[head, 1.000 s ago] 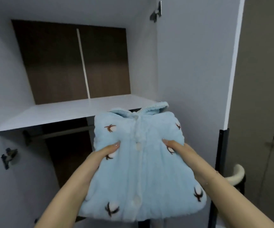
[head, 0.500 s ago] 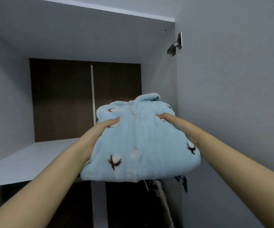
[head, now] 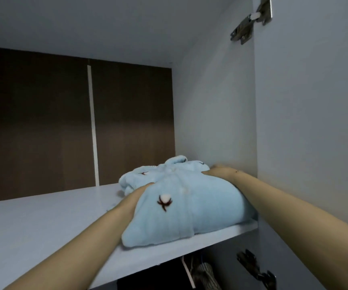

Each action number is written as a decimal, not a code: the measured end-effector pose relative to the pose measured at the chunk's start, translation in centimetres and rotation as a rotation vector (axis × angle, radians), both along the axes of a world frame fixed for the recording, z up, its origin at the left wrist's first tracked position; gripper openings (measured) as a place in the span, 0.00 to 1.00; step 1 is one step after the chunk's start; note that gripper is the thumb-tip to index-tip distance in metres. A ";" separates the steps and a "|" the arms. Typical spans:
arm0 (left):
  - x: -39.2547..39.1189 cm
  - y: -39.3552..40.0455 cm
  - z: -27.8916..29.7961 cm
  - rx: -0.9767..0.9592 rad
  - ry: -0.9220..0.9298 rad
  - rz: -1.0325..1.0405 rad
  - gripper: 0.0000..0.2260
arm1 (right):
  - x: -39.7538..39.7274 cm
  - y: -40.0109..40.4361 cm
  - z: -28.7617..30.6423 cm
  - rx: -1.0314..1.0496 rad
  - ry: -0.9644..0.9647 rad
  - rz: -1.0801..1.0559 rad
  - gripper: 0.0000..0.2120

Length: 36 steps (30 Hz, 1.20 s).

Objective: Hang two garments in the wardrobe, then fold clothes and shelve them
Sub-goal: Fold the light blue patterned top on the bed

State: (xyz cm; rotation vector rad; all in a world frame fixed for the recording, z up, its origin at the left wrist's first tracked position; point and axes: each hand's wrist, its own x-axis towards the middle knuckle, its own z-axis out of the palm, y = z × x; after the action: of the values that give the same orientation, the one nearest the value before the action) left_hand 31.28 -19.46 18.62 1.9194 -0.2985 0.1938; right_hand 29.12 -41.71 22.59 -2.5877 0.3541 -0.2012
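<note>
I see the folded pale-blue fleece garment with brown-and-white cotton-boll motifs (head: 181, 204) lying on the white wardrobe shelf (head: 43, 227), pushed up toward the shelf's right end, against or just beside the grey side wall (head: 215, 122). Its near hem sits close to the shelf's front edge, and its collar end points toward the back edge.

My left hand (head: 137, 192) is on the garment's left flank, partly sunk into the fleece, with the fingers going in under a fold, so I cannot tell whether they pinch the cloth or only press it. My right hand (head: 219, 170) is on the garment's right side, between the fleece and the side wall; its fingers are hidden by the fabric and blurred, so I cannot tell its grip either. Both forearms reach in over the shelf's front edge.

The back of the compartment is a dark brown wooden panel (head: 43, 122) with a pale vertical strip (head: 92, 122). A metal door hinge (head: 250, 21) sits on the side wall at upper right, and a second hinge (head: 254, 268) is below the shelf. Under the shelf's front edge I make out something grey hanging (head: 204, 273), too dim to identify.
</note>
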 end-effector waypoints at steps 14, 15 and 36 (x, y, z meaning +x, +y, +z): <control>-6.9 4.5 -2.1 -0.657 0.437 -0.375 0.13 | -4.0 6.2 1.9 -0.171 -0.048 0.560 0.32; -6.9 4.9 -2.5 -0.689 0.472 -0.332 0.13 | -4.0 6.6 0.8 -0.185 -0.021 0.567 0.32; 4.0 5.4 0.6 -0.621 0.591 0.000 0.09 | -2.8 4.6 -2.6 0.054 -0.162 0.621 0.37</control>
State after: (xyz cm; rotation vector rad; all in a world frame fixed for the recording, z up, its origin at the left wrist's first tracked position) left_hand 35.28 -14.01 19.17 1.2816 0.1516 -0.2593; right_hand 26.30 -37.11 19.96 -2.4712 -0.4928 -0.1705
